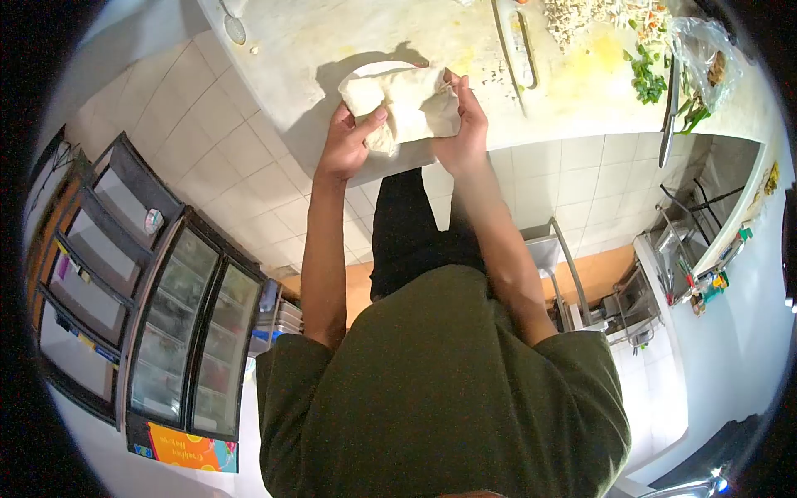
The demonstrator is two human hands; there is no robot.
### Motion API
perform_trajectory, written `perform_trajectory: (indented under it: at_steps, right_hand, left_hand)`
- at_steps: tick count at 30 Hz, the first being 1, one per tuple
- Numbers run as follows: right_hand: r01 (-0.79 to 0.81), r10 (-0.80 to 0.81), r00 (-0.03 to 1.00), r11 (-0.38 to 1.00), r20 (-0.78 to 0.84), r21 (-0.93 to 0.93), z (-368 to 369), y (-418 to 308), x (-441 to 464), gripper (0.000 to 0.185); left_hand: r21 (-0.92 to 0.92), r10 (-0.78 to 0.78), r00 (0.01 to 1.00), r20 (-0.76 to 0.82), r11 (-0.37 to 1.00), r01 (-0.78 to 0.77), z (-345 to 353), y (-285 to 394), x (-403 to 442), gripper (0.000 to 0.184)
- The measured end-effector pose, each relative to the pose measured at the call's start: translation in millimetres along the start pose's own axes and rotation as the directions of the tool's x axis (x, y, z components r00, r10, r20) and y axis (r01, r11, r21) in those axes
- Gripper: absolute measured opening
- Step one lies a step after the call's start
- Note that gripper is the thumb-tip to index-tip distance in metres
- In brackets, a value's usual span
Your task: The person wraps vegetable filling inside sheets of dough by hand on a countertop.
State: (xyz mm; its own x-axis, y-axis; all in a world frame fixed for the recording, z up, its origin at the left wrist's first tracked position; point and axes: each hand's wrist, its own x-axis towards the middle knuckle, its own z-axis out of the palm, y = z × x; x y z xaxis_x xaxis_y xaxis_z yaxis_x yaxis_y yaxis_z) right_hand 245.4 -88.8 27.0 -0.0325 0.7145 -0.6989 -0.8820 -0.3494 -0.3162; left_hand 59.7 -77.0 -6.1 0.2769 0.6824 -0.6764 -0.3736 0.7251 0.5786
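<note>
Both of my hands hold a cream-coloured, floppy folded sheet near the counter's front edge; whether it is dough, wrappers or cloth I cannot tell. My left hand grips its left side, thumb on top and fingers partly hidden beneath. On the right side, my right hand is closed round the edge, with fingers near the far corner. A white curved rim, perhaps of a plate, shows just behind the sheet.
On the pale counter lie shredded pale food, chopped greens, a clear plastic bag and a knife whose handle overhangs the front edge. A glass-door fridge stands at lower left.
</note>
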Motion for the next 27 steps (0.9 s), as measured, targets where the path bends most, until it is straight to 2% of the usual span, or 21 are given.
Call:
perform_trajectory:
  at_steps: [1, 4, 5, 8, 11, 12, 14, 15, 18, 21, 24, 25, 27]
  right_hand:
    - [0.022, -0.023, 1.0, 0.999, -0.013, -0.032, -2, 3, 2, 0.052]
    - [0.205, -0.199, 0.979, 0.922, 0.051, -0.329, 4, 6, 8, 0.04]
    - [0.231, -0.241, 0.97, 0.905, 0.015, -0.357, 7, 6, 8, 0.036]
    - [0.391, -0.403, 0.904, 0.651, 0.14, -0.651, 21, 5, 6, 0.034]
    - [0.42, -0.421, 0.888, 0.575, 0.187, -0.702, 23, 5, 8, 0.04]
    - [0.381, -0.389, 0.907, 0.589, 0.164, -0.713, 21, 5, 7, 0.04]
    - [0.303, -0.325, 0.938, 0.61, 0.118, -0.732, 18, 4, 8, 0.039]
    - [0.206, -0.277, 0.96, 0.632, 0.03, -0.747, 17, 5, 8, 0.037]
    - [0.47, -0.431, 0.853, 0.388, 0.295, -0.793, 6, 17, 15, 0.039]
    - [0.643, -0.475, 0.702, 0.103, 0.531, -0.759, 12, 14, 17, 0.039]
    - [0.667, -0.321, 0.701, -0.023, 0.638, -0.745, 13, 4, 16, 0.054]
    - [0.68, -0.282, 0.68, -0.103, 0.677, -0.726, 13, 4, 16, 0.064]
    - [0.696, -0.192, 0.642, -0.261, 0.742, -0.669, 14, 3, 12, 0.083]
  left_hand:
    - [0.003, 0.011, 1.0, 0.0, 1.0, -0.011, 2, -1, 0, 0.048]
    - [0.005, 0.088, 0.996, 0.003, 0.996, -0.088, 12, -4, -2, 0.049]
    - [0.007, 0.086, 0.996, -0.033, 0.996, -0.086, 15, -6, -2, 0.048]
    - [0.152, 0.168, 0.984, -0.057, 0.976, -0.158, 28, -2, -5, 0.048]
    - [0.065, 0.276, 0.957, -0.089, 0.961, -0.27, 44, 1, -3, 0.044]
    - [0.02, 0.308, 0.946, -0.105, 0.951, -0.308, 49, 1, -3, 0.042]
    - [0.065, 0.326, 0.933, -0.149, 0.945, -0.32, 55, 4, -2, 0.037]
    - [0.07, 0.338, 0.928, -0.157, 0.941, -0.331, 57, 4, -1, 0.036]
    - [0.075, 0.336, 0.929, -0.155, 0.942, -0.328, 60, -1, 2, 0.037]
    - [0.073, 0.322, 0.938, -0.13, 0.947, -0.314, 65, -5, 4, 0.042]
    - [-0.165, 0.246, 0.967, -0.069, 0.953, -0.254, 68, 1, 1, 0.044]
    - [-0.224, 0.219, 0.974, -0.056, 0.948, -0.226, 68, 3, 0, 0.047]
    - [-0.175, 0.253, 0.967, -0.041, 0.951, -0.256, 69, 7, 2, 0.05]
